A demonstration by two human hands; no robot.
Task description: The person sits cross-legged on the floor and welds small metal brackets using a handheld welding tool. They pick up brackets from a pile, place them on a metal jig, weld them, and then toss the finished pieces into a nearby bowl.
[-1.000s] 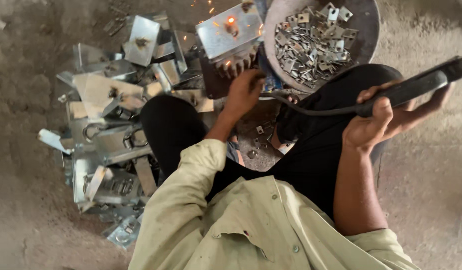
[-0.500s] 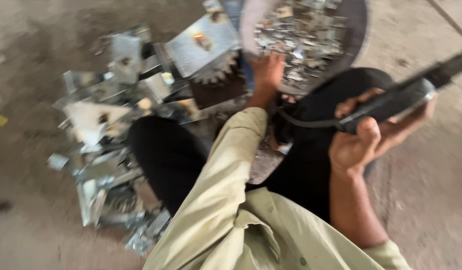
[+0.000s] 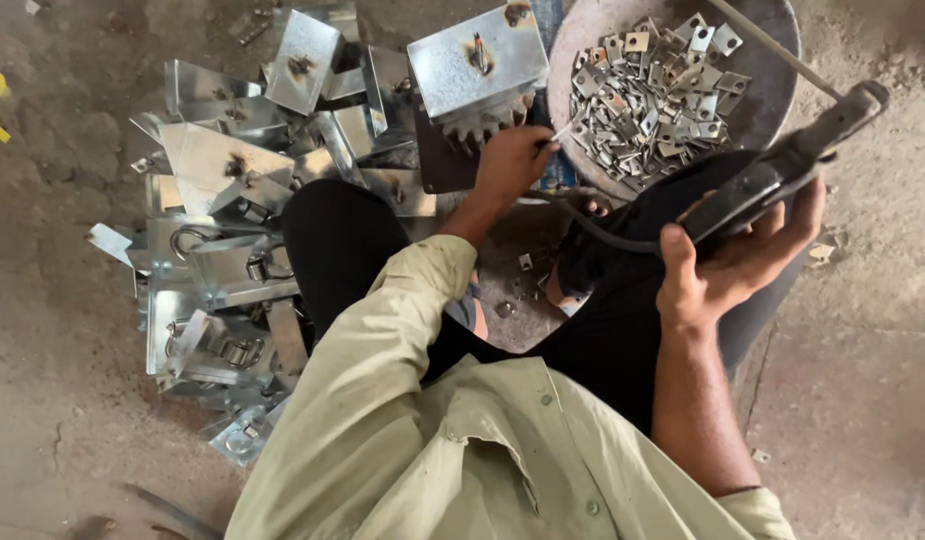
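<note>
I sit on the floor with my legs in black trousers. My right hand [image 3: 737, 255] grips a black welding holder [image 3: 782, 170]; its thin rod [image 3: 762, 45] slants up over the round metal pan [image 3: 782, 90]. The pan is full of several small square metal pieces [image 3: 647, 95]. My left hand [image 3: 512, 160] reaches to the pan's near left edge, fingers pinched on one small metal piece [image 3: 559, 132]. Just left of that hand stands a galvanized metal box [image 3: 477, 60] with dark burn marks, resting on a toothed dark part [image 3: 482, 125].
A heap of several galvanized metal boxes and brackets [image 3: 222, 250] lies to my left on the rough concrete floor [image 3: 862, 380]. A black cable [image 3: 602, 235] runs from the holder across my lap. A few small metal bits [image 3: 522, 262] lie between my legs.
Sparks glowed on the metal box a second ago and have gone out. My left hand has moved from the box's front to the pan's edge. The view shifted.
</note>
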